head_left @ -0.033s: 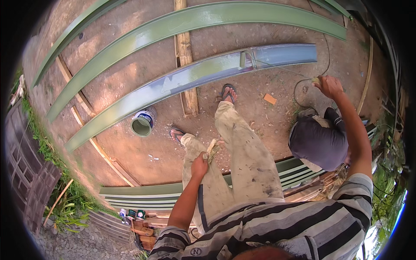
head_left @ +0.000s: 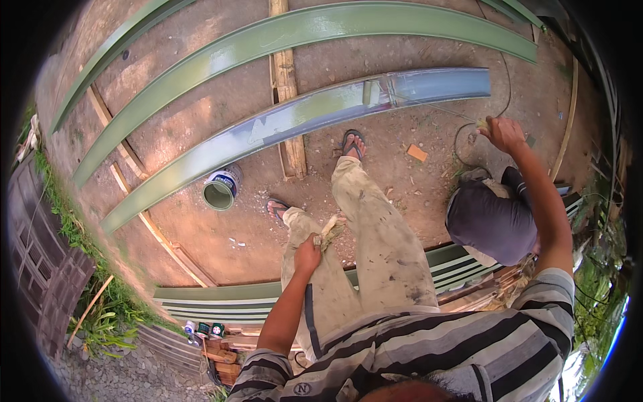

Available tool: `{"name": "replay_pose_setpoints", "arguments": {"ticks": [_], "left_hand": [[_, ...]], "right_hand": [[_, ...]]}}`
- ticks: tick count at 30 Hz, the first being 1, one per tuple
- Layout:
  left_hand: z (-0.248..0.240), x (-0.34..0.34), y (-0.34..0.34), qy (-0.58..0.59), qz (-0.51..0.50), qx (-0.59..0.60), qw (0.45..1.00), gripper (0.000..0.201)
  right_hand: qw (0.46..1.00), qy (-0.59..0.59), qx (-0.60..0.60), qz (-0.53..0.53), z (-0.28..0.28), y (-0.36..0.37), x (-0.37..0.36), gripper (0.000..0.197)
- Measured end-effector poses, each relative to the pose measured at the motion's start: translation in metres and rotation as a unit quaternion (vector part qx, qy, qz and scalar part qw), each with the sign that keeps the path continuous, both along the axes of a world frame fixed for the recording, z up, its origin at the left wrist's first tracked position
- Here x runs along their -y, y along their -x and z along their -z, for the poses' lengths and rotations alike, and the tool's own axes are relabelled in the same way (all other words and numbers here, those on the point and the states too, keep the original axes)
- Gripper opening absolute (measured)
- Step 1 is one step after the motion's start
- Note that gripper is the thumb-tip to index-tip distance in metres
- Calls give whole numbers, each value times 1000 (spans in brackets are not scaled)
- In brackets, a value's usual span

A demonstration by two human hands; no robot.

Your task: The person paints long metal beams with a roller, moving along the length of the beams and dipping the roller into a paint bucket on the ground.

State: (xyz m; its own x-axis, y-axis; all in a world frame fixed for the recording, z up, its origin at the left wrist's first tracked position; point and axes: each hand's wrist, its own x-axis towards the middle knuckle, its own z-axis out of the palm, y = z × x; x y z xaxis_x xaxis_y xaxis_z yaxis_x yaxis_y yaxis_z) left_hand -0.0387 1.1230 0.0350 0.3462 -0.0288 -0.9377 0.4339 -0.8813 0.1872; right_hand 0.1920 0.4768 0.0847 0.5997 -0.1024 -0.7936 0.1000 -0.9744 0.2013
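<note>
While right fingers (head_left: 494, 130) grip a roller (head_left: 370, 92), left fingers (head_left: 309, 250) something pale (head_left: 327, 232), patchy beam (head_left: 442, 86) spans dirt (head_left: 429, 184).

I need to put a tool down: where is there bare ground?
Mostly bare dirt lies between the paint can, wooden strip and stacked green beams. Another patch lies between the part-painted beam and the next green beam, right of the thick timber. It's crowded near the right hand, with roller handle, cable and dark cloth close together.
</note>
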Motion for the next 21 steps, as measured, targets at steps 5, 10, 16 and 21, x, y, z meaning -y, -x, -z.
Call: {"name": "replay_pose_setpoints", "arguments": {"ticks": [5,10,16,21], "left_hand": [[-8,-1,-20,-20,11,18,1000,35],[-36,-8,-34,-22,49,64,997,37],[-17,-45,9,14,-9,77,997,40],[20,-65,37,16,-25,105,994,42]], "right_hand": [[994,-102,33,-19,83,-10,-138,59],[977,-212,5,23,130,-38,-332,61],[990,-134,-47,-7,5,-94,-354,64],[1000,-10,-11,23,15,-7,-190,67]]}}
